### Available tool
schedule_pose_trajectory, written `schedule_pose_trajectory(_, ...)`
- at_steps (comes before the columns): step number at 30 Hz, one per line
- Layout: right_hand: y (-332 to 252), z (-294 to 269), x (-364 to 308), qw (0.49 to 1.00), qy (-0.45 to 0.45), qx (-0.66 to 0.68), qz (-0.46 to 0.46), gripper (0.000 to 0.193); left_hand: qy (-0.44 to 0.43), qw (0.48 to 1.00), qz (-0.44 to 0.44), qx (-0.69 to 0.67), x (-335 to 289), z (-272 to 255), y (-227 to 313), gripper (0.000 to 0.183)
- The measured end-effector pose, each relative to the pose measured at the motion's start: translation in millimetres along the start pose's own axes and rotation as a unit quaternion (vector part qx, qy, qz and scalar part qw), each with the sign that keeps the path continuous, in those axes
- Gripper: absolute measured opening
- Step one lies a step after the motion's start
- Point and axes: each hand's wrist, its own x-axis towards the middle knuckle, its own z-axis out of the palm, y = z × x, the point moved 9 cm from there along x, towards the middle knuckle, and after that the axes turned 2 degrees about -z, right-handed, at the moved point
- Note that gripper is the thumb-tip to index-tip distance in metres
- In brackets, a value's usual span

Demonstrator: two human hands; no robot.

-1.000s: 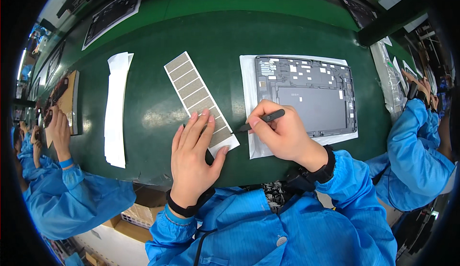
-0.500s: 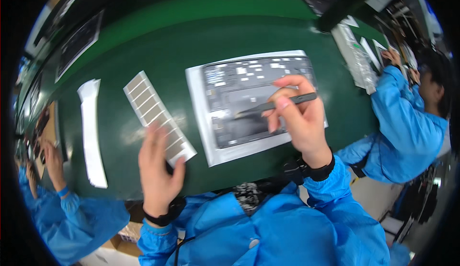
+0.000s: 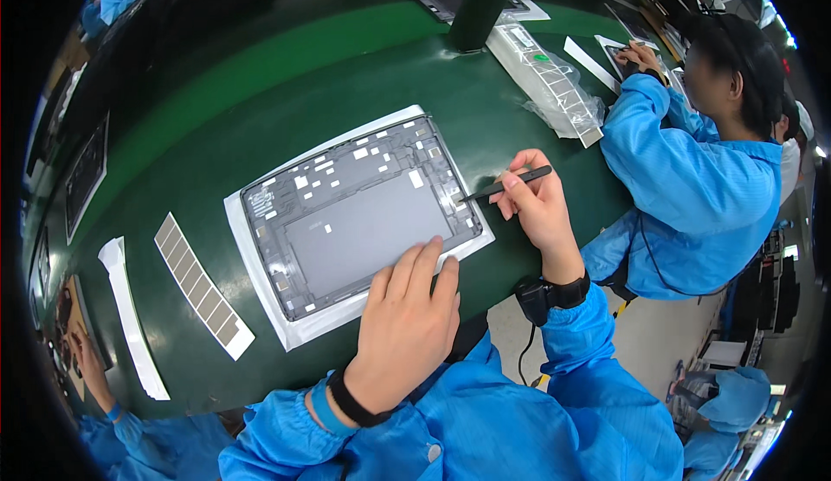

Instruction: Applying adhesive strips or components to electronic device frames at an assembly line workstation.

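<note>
A dark grey tablet-sized housing [image 3: 363,230], dotted with small white pieces, lies on a white sheet [image 3: 260,260] in front of me. My left hand [image 3: 407,316] rests with its fingers laid out over the near edge of the housing, holding nothing. Black tweezers [image 3: 524,180] are pinched in my right hand [image 3: 538,208]. Their tips point left and reach the housing's right edge; whether they grip anything there is too small to tell. To the left lies a strip of grey rectangular stickers [image 3: 201,284] on white backing.
A white paper strip [image 3: 138,325] lies farther left. A clear-wrapped stack of sticker strips [image 3: 550,78] sits at the back right, beside a dark post [image 3: 480,13]. Close on my right a co-worker in blue [image 3: 692,169] works at the green table [image 3: 346,83]; another's hand [image 3: 86,364] shows at far left.
My left hand has gone from the sticker strip to the near edge of the housing. The tweezers in my right hand have moved from over the housing's middle to its right edge. The view has shifted.
</note>
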Motion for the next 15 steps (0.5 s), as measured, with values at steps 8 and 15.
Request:
schedule_pose_trajectory(8,-17.9,10.5,-9.2,0.998,-0.009,-0.068,0.002,0.014,-0.03,0.998,-0.044,-0.042,6.7,27.3,-14.9,0.061)
schedule_pose_trajectory(15,-26.4,13.7,-8.4,0.988,-0.006,-0.153,-0.005,0.016,-0.039,0.998,-0.037,-0.029,8.0,28.2,-14.1,0.057)
